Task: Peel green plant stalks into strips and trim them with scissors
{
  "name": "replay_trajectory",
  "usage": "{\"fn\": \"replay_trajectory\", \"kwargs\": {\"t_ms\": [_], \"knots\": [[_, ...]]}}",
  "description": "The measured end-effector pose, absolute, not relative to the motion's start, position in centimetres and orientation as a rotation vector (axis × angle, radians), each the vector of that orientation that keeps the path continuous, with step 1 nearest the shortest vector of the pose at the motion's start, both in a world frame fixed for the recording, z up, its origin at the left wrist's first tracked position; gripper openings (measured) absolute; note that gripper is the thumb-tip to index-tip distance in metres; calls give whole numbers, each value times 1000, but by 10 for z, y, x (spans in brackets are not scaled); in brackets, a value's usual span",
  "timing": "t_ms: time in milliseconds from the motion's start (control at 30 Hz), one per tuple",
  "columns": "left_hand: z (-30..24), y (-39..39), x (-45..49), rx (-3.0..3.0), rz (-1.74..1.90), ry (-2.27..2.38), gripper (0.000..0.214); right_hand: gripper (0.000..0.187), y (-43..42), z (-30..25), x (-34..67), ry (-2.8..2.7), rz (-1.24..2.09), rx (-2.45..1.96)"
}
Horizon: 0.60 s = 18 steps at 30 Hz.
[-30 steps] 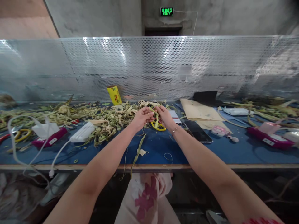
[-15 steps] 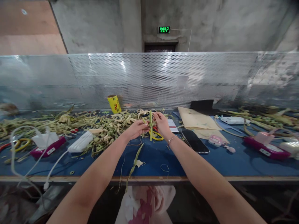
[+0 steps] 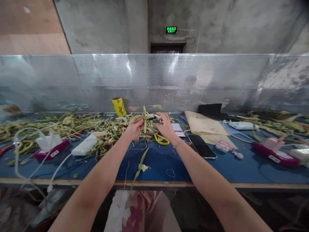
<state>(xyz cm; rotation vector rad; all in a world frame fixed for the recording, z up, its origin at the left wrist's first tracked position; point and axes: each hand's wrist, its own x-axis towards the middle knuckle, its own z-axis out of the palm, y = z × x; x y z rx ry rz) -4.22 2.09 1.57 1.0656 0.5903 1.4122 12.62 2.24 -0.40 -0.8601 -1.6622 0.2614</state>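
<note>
My left hand (image 3: pixel 135 126) is closed on a green plant stalk (image 3: pixel 145 117) that stands upright above the blue table (image 3: pixel 159 161). My right hand (image 3: pixel 165 125) is a little to the right of the stalk, fingers curled, over the edge of a pile of dry green leaves and stalks (image 3: pixel 96 124). What the right fingers hold, if anything, I cannot make out. Yellow-handled scissors (image 3: pixel 161 139) lie on the table just below my right hand. A long leaf strip (image 3: pixel 140 166) hangs over the near table edge.
A perforated metal screen (image 3: pixel 217 80) backs the table. A yellow roll (image 3: pixel 118 106) stands by it. A phone (image 3: pixel 202 146), brown paper (image 3: pixel 202 123), pink devices (image 3: pixel 50 149) (image 3: pixel 275 149), a white charger with cable (image 3: pixel 83 145) and more stalks (image 3: pixel 272 117) lie around.
Both hands moved slightly left and away from me. The stalk now stands upright in the left hand alone; the right hand has come off it, and the scissors lie uncovered.
</note>
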Motion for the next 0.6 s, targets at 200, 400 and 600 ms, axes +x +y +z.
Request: {"fn": "replay_trajectory", "kwargs": {"t_ms": [200, 400, 600], "knots": [[15, 18, -39, 1085, 1365, 567, 23, 48, 15, -12, 117, -1913, -15, -756], [15, 20, -38, 1143, 1307, 630, 19, 46, 14, -16, 116, -1921, -16, -745], [12, 25, -38, 1210, 1349, 634, 32, 29, 11, -15, 115, -1890, -42, -680]]}}
